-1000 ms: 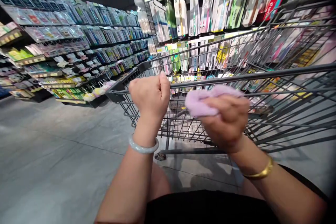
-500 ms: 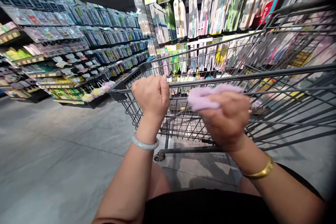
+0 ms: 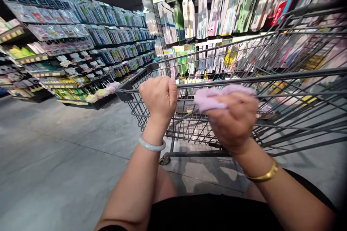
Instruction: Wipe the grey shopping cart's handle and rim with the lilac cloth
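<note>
A dark grey wire shopping cart (image 3: 189, 135) stands sideways right in front of me. My left hand (image 3: 159, 95) is closed around its top rail near the left corner, thumb on the near side. A pale jade-like bangle circles that wrist. In my right hand (image 3: 234, 119) is a bunched lilac cloth (image 3: 210, 98), gripped in closed fingers against the cart's side just below the top rail. The hand is slightly blurred, and part of the cloth is hidden behind the fingers. A gold bracelet sits on the right wrist.
Behind the cart rises a rack of packaged toothbrushes (image 3: 215, 11) with price labels. Further shelves (image 3: 121, 38) of hanging goods run along the left, beyond a grey floor (image 3: 62, 158). A caster wheel (image 3: 164, 160) shows under the cart's left end. My knees are close to the cart.
The whole view has shifted slightly, so the scene sits a little further right. My left hand stays on the rail; my right hand with the cloth remains at nearly the same spot.
</note>
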A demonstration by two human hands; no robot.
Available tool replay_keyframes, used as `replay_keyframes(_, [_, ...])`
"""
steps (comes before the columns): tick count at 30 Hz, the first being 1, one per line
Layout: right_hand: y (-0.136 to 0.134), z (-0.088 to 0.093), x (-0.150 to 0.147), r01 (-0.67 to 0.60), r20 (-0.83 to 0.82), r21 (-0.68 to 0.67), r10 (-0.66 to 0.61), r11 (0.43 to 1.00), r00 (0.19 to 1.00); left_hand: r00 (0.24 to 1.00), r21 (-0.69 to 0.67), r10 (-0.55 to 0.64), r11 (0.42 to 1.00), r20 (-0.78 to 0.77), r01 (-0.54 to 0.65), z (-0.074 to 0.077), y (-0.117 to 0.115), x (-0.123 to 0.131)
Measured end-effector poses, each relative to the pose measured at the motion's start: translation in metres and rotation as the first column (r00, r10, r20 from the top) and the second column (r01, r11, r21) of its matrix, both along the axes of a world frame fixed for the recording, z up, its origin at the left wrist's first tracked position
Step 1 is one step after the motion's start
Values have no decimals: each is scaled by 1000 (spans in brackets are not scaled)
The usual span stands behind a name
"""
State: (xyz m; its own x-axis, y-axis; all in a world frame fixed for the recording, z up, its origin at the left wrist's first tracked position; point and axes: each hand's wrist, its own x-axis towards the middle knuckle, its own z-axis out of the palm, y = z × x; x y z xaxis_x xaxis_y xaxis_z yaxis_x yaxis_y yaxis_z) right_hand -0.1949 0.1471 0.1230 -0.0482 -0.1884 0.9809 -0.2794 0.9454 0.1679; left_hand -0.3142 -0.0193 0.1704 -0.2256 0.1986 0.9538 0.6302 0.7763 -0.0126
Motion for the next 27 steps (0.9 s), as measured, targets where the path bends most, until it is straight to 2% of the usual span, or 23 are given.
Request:
replay_keyframes(3, [-27,-25,-8,-20,227,144,-13,989,974,1000,-1,2,1000,3,-2,-1,1,1])
replay_keyframes(5, [-38,-29,-8,-68,324,186,4,980,946,1000,7,-1,1000,21,1,-2,2,3])
replay_keyframes(7, [-33,-18,-2,-106,308,118,65,987,949,999,23,-16,1000,34,15,-5,2,5])
replay_keyframes(9, [-17,5,8,-126,208,-29,129,992,970,998,32,-45,999,33,44,-7,2,7])
replay_keyframes(11, [2,25,16,-89,69,-108,96,990,993,997,17,-75,997,33,75,-8,2,10])
replay_keyframes(13, [11,30,16,-28,-13,-119,26,992,1000,993,-13,-105,994,49,106,-6,4,13])
replay_keyframes(15, [6,20,10,33,3,-74,-33,997,999,985,-37,-155,987,71,157,-4,7,17])
replay_keyframes(17, [-11,1,1,54,120,-2,-53,999,991,974,-61,-210,975,81,215,-1,11,21])
replay_keyframes(19, [-28,-14,-5,38,261,74,-57,996,964,969,-89,-235,966,79,242,0,15,22])
replay_keyframes(21, [-33,-16,-4,-15,365,114,-28,993,931,973,-106,-222,968,67,228,0,17,21])
replay_keyframes(24, [-14,4,10,-72,342,32,57,997,938,979,-107,-193,974,60,199,-2,16,18])
replay_keyframes(27, [16,26,23,-22,139,-150,43,988,989,980,-95,-191,976,62,196,-2,18,19])
